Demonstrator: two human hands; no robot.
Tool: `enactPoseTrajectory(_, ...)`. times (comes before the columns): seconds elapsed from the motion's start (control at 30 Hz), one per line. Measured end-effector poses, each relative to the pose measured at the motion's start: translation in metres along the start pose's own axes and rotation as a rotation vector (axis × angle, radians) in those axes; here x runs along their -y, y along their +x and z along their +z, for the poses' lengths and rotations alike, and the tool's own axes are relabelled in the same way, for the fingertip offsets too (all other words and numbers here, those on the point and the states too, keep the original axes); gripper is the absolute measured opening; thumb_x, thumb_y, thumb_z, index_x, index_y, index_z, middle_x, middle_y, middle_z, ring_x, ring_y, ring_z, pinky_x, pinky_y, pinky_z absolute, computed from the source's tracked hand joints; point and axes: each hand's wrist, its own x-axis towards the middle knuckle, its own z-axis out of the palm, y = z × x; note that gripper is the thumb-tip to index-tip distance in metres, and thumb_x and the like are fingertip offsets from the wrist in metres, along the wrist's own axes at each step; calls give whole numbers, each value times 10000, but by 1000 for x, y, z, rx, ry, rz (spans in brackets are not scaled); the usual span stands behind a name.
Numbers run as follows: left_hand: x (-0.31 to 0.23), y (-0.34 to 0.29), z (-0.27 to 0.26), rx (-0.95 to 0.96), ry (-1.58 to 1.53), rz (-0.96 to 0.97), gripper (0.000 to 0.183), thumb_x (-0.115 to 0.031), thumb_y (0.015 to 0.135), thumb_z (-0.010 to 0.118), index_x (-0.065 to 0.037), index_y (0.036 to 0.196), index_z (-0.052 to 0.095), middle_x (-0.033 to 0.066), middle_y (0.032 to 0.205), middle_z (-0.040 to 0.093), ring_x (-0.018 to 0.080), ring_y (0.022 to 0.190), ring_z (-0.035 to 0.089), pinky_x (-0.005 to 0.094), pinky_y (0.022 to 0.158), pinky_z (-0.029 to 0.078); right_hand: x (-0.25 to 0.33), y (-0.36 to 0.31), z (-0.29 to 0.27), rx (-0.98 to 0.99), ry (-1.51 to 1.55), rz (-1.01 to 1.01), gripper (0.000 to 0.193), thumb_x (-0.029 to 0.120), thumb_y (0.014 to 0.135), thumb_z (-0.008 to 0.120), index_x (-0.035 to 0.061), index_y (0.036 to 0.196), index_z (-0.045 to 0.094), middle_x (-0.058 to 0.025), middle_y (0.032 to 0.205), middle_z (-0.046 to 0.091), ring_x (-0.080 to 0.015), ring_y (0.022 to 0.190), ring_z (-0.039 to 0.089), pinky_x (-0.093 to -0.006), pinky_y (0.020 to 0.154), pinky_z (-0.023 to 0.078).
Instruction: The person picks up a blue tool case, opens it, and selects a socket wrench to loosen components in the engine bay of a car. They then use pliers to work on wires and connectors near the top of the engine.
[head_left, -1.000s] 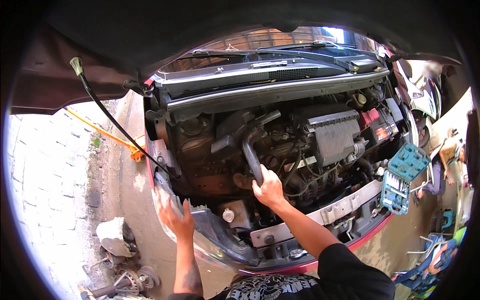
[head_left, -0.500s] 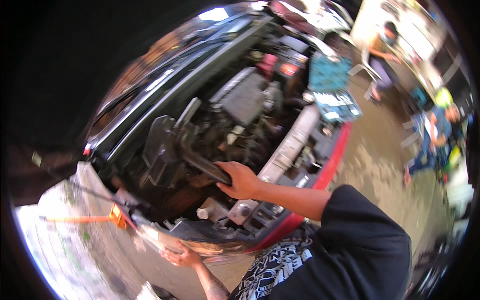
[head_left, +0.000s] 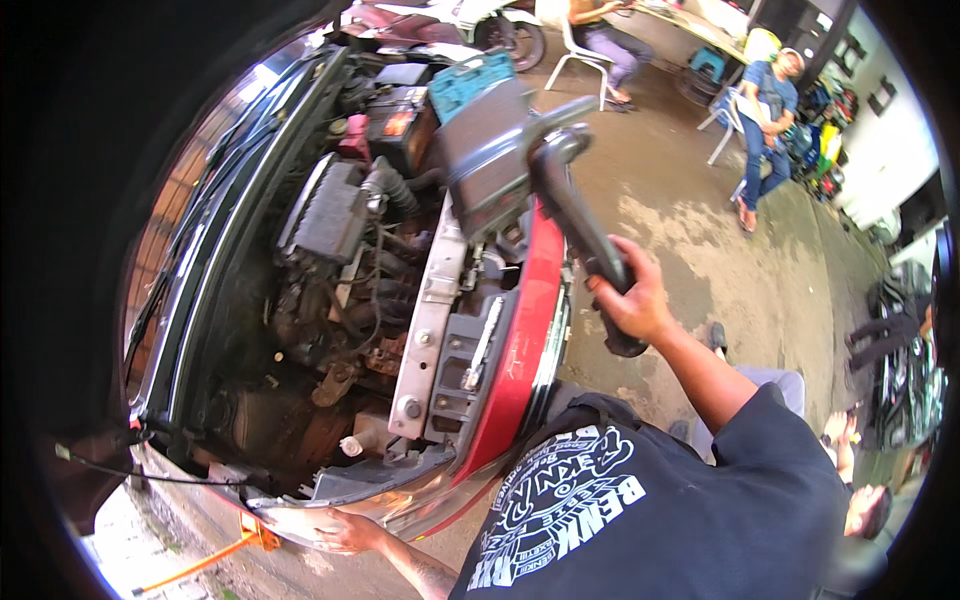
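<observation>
My right hand is closed around the black tube of an air intake duct, held up above the red front edge of a car. At its far end the duct carries a dark plastic box, slightly blurred. My left hand lies with fingers extended on the headlight at the car's near left corner. Below and left of the duct is the uncovered engine bay, with the engine's grey top cover and a pale crossbar at its front.
A teal tool case sits at the bay's far end, beside the battery. An orange jack stands by the left corner. One person sits on a chair beyond the concrete floor; another sits farther back, and someone is low at the right.
My right hand has lifted the duct out from over the engine bay, toward the right and past the front edge. The view has turned right; my left hand stays on the headlight.
</observation>
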Motion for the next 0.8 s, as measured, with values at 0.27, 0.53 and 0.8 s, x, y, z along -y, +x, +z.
enactPoseTrajectory(0.27,-215,-71,-49,7,-770,587,582,-335,997,652,21,1426,485,275,1596,310,427,1483,299,541,1197,280,-162,-20,-129,-551,-418,251,508,211,834,775,-44,1243,616,-170,990,724,-255,871,705,-371,813,549)
enactPoseTrajectory(0.53,-363,-251,-71,575,-811,1032,609,-224,903,705,31,1412,488,266,1598,302,457,1470,299,549,1192,262,-398,-22,-192,-472,-152,1106,545,293,762,777,-96,1132,685,-236,1051,732,-320,961,718,-420,847,546)
enactPoseTrajectory(0.8,-466,-375,-18,494,-154,1074,779,-474,863,741,11,1427,511,274,1534,420,434,1415,402,523,1162,311,-577,51,-174,-14,-435,1230,623,402,752,744,-108,1106,688,-332,1127,686,-434,1090,680,-458,922,538)
